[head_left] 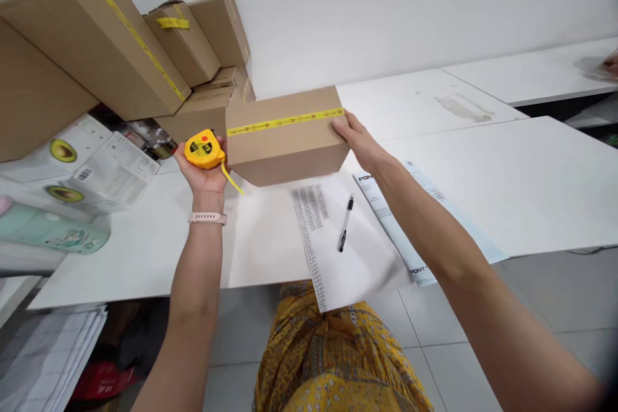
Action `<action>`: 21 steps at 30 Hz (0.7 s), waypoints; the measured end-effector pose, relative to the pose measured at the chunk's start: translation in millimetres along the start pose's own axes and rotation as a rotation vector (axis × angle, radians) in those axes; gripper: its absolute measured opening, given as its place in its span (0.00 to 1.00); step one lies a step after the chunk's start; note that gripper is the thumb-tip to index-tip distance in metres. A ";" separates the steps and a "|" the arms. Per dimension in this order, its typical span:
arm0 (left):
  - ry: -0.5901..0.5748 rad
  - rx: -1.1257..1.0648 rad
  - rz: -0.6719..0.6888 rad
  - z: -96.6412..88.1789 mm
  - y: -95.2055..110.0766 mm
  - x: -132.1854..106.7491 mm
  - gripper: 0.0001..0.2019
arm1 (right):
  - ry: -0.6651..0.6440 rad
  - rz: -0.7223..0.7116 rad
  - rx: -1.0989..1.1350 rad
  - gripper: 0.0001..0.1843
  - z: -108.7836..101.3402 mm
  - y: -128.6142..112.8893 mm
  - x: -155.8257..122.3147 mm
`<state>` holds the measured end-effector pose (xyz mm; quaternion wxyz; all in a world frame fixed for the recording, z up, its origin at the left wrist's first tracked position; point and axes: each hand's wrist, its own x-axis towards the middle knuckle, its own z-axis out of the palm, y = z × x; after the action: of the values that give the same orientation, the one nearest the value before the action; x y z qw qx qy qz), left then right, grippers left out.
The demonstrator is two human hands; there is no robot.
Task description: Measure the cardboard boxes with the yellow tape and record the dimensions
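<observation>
A closed cardboard box (284, 145) with a strip of yellow printed tape along its top is held above the white table, between both hands. My right hand (360, 138) grips its right end, thumb on the top by the tape. My left hand (205, 177), palm up, holds a yellow tape measure (205, 149) at the box's left end. A short length of yellow blade hangs out of its case. The left fingers are partly hidden behind the tape measure and box. Under the box lie a printed sheet (357, 264) and a black pen (346, 222).
Several taped cardboard boxes (130, 58) are stacked at the left against the wall. White cartons with avocado pictures (96, 161) and a mint-green bottle (58, 232) stand nearby. Blue-white papers (386, 212) lie under my right forearm. Another person's hand (612, 63) shows at the far right.
</observation>
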<state>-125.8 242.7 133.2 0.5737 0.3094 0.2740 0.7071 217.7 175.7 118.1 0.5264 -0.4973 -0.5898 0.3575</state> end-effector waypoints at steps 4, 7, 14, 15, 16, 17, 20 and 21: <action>0.029 -0.113 -0.110 -9.3 -2.4 -25.0 0.27 | 0.009 -0.083 -0.046 0.48 1.0 25.7 -20.7; 0.058 -0.116 -0.158 -19.5 -14.9 -38.0 0.27 | 0.040 -0.056 -0.076 0.46 12.0 56.0 -35.3; 0.176 0.085 -0.068 -24.9 -2.1 -43.3 0.21 | 0.223 0.144 -0.397 0.26 11.7 76.8 -71.8; 0.164 0.122 0.024 -20.4 4.4 -40.8 0.18 | 0.237 0.209 -0.524 0.23 9.3 72.3 -80.5; 0.128 0.171 0.129 -14.3 10.0 -37.7 0.15 | 0.219 0.268 -0.654 0.21 7.9 67.2 -89.8; 0.072 0.237 0.235 -6.8 13.8 -34.1 0.13 | 0.168 0.317 -0.773 0.21 7.8 62.1 -99.3; -0.142 0.536 0.440 21.6 12.3 -22.9 0.21 | -0.030 0.388 -1.013 0.27 14.5 50.5 -124.2; -0.201 0.639 0.455 32.0 7.7 -19.7 0.24 | -0.081 0.388 -1.060 0.29 17.7 48.5 -130.2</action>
<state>-103.7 223.0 157.5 0.3014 0.5925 0.3471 0.6616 204.3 64.3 34.4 0.1062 -0.7787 -0.6063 0.1215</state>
